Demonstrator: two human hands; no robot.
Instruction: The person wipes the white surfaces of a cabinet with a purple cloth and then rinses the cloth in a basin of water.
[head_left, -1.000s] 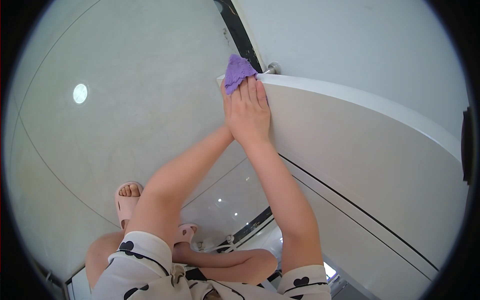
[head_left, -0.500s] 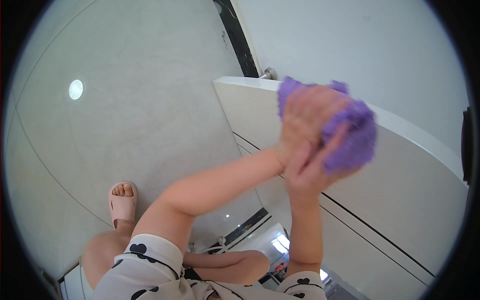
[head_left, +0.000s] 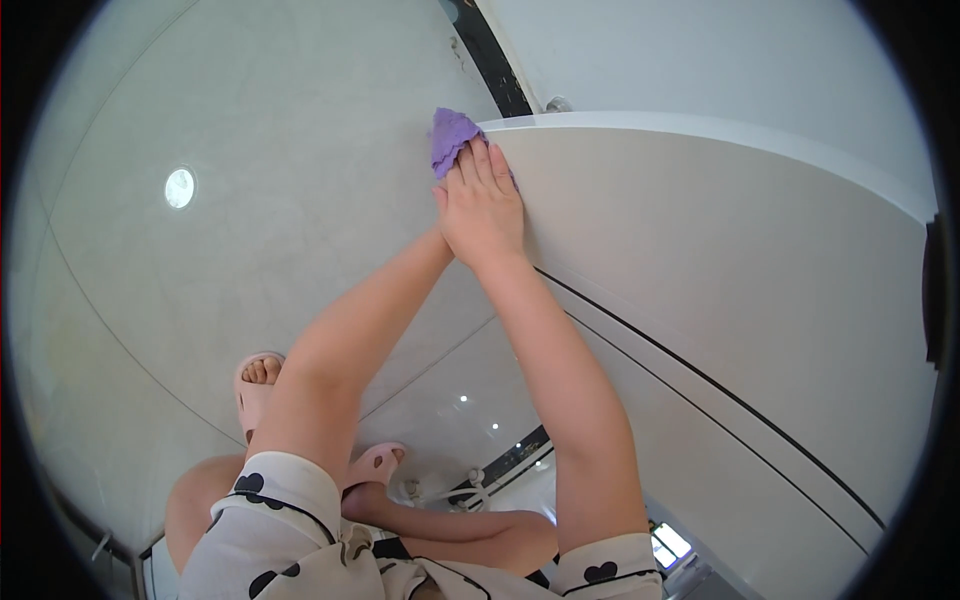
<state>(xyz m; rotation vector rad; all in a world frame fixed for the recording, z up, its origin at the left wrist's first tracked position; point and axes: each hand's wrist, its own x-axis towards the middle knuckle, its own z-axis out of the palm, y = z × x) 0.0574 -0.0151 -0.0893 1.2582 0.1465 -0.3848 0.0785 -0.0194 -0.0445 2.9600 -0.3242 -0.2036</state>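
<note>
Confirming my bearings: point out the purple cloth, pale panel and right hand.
Purple cloth [head_left: 453, 140]: head view, its exposed part.
Pale panel [head_left: 700, 230]: head view, its broad face.
Right hand [head_left: 483, 212]: head view, its back.

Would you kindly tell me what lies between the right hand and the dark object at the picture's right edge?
In the head view, the pale panel stretches between the right hand and the dark object.

Tiled floor [head_left: 270, 250], pink slippers [head_left: 253, 403], black baseboard [head_left: 492, 60], white wall [head_left: 720, 55]
</note>
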